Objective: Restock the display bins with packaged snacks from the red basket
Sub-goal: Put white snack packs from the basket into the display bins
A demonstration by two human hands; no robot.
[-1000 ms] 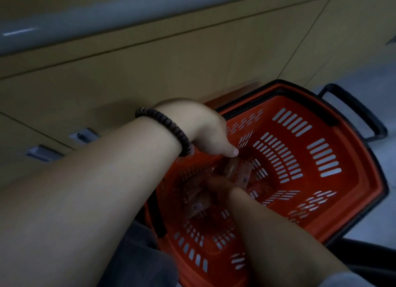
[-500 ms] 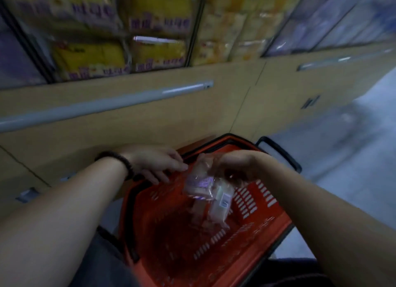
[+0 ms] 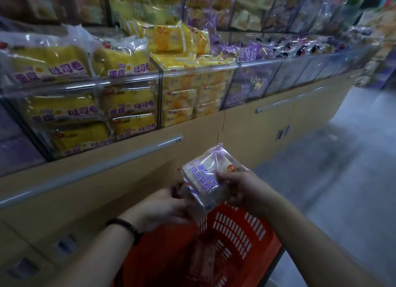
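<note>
Packet held just above the basket
Left hand and right hand each pinch an edge with curled fingers, label up, probably to match it to the bins far left.

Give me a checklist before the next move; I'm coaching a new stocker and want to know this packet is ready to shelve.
1. Right hand grips the packet: ok, fingers curl round its right edge.
2. Left hand grips it too: cannot tell, it meets the lower left corner, blurred.
3. Packet lifted out of the red basket: ok, held above it.
4. Print facing upright: not ok, it reads upside down from here.
5. Matching bin found: cannot tell; the purple-pack bin ahead to the right looks likeliest.
</note>
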